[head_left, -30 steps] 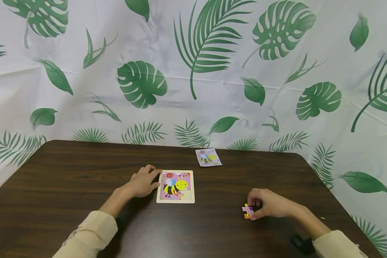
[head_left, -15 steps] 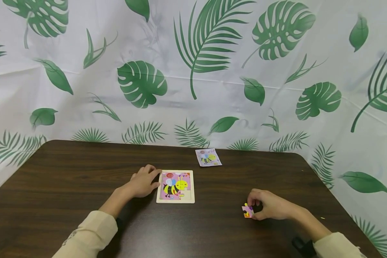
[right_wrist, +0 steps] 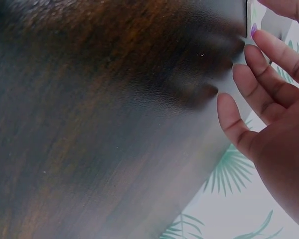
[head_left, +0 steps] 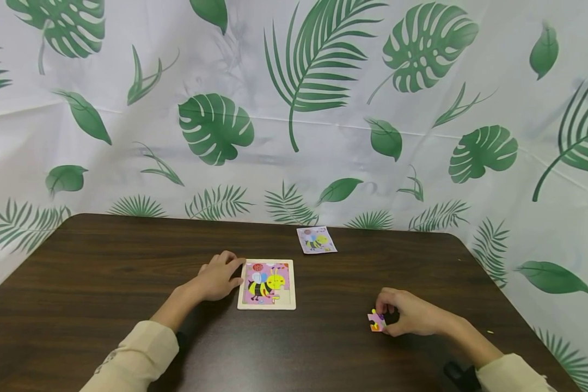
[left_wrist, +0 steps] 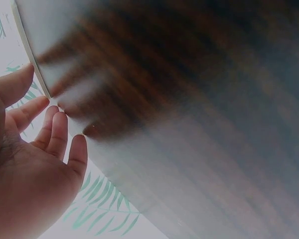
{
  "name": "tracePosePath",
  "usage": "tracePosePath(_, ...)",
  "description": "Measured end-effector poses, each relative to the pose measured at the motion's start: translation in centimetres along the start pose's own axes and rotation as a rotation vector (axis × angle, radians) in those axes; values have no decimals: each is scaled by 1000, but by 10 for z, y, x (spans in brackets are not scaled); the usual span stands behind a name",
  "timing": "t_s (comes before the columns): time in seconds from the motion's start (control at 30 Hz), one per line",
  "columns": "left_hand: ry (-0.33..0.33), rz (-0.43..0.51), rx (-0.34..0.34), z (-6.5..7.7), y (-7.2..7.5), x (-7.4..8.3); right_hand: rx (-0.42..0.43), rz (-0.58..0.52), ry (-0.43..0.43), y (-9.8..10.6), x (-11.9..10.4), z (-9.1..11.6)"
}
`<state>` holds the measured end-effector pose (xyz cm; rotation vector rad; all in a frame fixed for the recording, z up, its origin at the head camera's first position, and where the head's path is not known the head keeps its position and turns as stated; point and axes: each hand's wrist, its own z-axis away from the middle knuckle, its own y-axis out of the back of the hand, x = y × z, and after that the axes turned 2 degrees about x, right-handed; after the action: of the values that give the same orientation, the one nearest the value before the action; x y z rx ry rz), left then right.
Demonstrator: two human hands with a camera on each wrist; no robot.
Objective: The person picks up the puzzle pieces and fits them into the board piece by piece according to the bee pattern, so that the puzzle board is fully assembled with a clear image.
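A square wooden puzzle tray (head_left: 267,306) lies near the middle of the table in the head view, its inlaid picture a bee on pink. The lower right corner of the picture is a bare gap. My left hand (head_left: 219,279) touches the tray's left edge with thumb and index finger; in the left wrist view the fingers reach out, fairly straight, to that pale edge (left_wrist: 32,52). Well to the right, my right hand (head_left: 409,311) pinches a pink puzzle piece (head_left: 375,320) with yellow and orange marks, low over or on the table. Only a sliver of the piece shows in the right wrist view.
A printed bee picture card (head_left: 316,239) lies behind the tray, towards the table's back edge. Behind the dark wooden table (head_left: 323,348) hangs a white cloth (head_left: 323,163) with green leaves. A tiny pale scrap (head_left: 490,332) lies right of the right wrist.
The puzzle piece and right thumb have shifted very slightly since a second ago. My left hand and the puzzle tray stay where they were.
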<state>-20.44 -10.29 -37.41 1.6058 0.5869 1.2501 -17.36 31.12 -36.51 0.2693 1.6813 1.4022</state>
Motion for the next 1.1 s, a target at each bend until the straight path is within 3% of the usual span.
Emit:
tracePosePath(0.53,-6,-1,3,0,0,-2,31,17,14,-1,-2,-5)
tracePosePath(1.1,0,-9,-1,-1,-2,-2,23,25,35,-5,-18,-38)
